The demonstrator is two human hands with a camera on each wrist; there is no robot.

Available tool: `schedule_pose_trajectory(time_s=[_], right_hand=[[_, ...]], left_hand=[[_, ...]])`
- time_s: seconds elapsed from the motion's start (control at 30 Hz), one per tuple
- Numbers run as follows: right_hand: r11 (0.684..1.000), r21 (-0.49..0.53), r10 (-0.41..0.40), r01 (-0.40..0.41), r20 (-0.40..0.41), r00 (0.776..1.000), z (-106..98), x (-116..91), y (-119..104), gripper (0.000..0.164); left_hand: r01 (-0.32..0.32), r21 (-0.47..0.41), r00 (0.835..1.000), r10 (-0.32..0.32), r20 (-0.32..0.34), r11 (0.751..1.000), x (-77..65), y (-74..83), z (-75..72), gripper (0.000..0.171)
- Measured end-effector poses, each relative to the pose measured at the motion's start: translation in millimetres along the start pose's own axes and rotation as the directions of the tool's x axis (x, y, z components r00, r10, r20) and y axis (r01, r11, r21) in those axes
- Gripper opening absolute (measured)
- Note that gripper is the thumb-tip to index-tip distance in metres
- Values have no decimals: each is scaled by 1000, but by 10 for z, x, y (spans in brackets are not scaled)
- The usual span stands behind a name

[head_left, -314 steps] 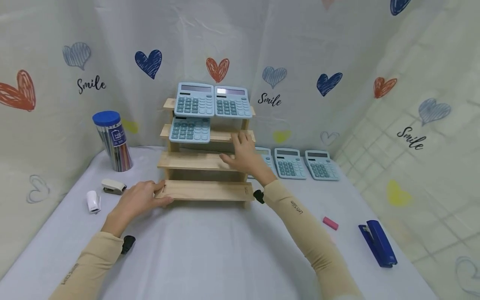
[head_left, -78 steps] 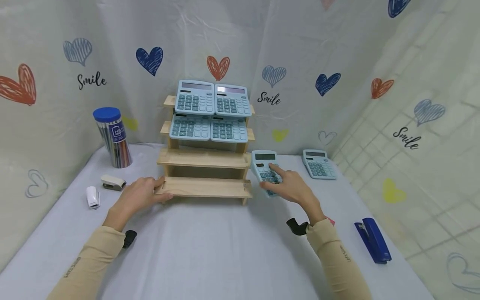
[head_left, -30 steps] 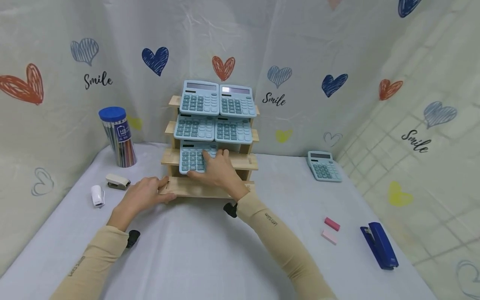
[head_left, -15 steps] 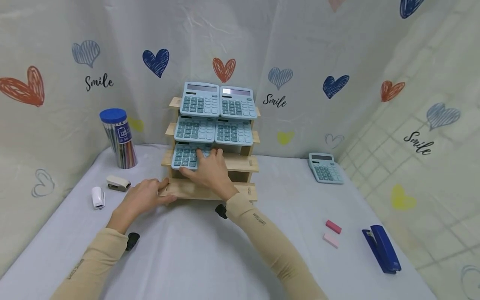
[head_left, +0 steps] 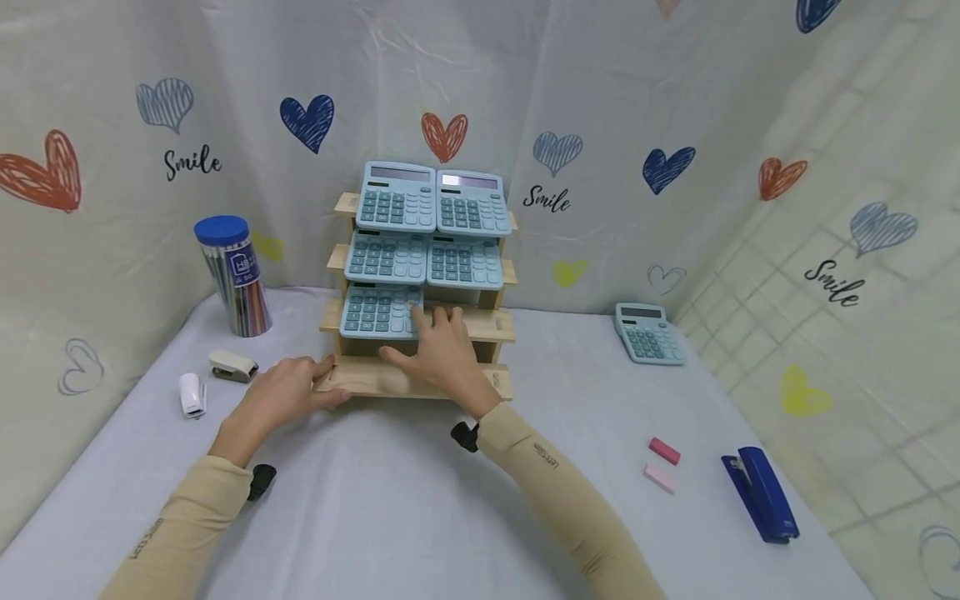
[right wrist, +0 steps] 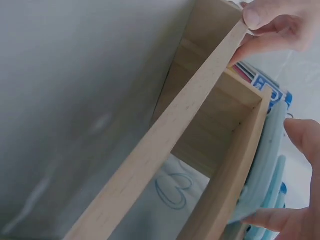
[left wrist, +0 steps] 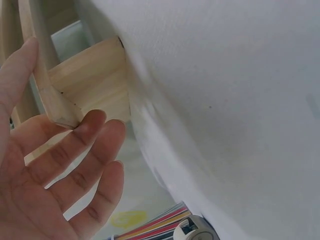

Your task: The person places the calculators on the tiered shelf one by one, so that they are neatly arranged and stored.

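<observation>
A four-tier wooden display rack [head_left: 420,379] stands on the table with its lower shelf toward me. My left hand [head_left: 277,400] pinches the left end of that shelf, thumb above and fingertips at the underside in the left wrist view. Pale blue calculators lie in pairs on the two upper tiers, and one calculator [head_left: 378,312] leans on the left of the third tier. My right hand [head_left: 446,358] is beside it, index fingertip at its right edge. The thumb stands apart from the calculator, over the lowest shelf, and the fingers are loosely spread.
Another calculator [head_left: 649,335] lies at the back right. Two erasers, one dark pink [head_left: 664,451] and one light pink [head_left: 659,478], lie near a blue stapler [head_left: 761,495]. A pencil tub [head_left: 238,279] and two small white staplers, one upright [head_left: 233,366], one farther front [head_left: 192,395], are at left.
My right hand has brought a calculator from the right table onto the third tier, slid it left and loosened from it. An earlier one went onto the second tier. My left hand has stayed.
</observation>
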State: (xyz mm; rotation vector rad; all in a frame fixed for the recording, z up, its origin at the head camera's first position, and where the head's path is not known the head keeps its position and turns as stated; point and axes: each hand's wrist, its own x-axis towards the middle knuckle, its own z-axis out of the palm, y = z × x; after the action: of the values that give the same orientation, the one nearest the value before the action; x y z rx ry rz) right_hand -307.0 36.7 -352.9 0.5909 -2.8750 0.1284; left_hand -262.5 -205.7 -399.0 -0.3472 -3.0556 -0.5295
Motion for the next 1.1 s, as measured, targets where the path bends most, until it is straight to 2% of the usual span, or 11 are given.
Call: schedule_pose_trajectory(time_s=[0.13, 0.23, 0.4, 0.57, 0.8, 0.9, 1.03, 1.1], right_hand=[[998, 65, -14, 16, -27, 1000, -27, -159, 210, 80], [992, 124, -8, 17, -65, 998, -35, -264, 490, 75], [986, 158, 61, -44, -100, 993, -133, -393, 1167, 79], [977, 111, 193, -184, -76, 978, -251, -448, 1890, 84], [957, 38, 288, -288, 11, 958, -302, -458, 2780, 89], [946, 2, 322, -324, 98, 941, -283, -424, 3080, 94], [921, -9, 379, -390, 254, 890, -211, -385, 3408, 98], [904, 3, 407, -428, 304, 862, -159, -378, 3545, 99]], left_hand=[[6, 4, 1000, -6, 4, 1000, -3, -6, 6, 76], [8, 8, 1000, -8, 7, 1000, 7, -11, 7, 76], [12, 3, 1000, -12, 28, 1000, 29, -20, 19, 77], [22, 2, 999, -22, 31, 1000, 10, -15, 10, 79], [29, -5, 999, -29, 41, 1000, 13, -24, 13, 80], [29, 1, 999, -29, 33, 1000, 17, -22, 10, 79], [31, 1, 999, -31, 23, 1000, 14, -17, 12, 78], [37, -2, 999, -37, 21, 999, 9, -17, 16, 78]])
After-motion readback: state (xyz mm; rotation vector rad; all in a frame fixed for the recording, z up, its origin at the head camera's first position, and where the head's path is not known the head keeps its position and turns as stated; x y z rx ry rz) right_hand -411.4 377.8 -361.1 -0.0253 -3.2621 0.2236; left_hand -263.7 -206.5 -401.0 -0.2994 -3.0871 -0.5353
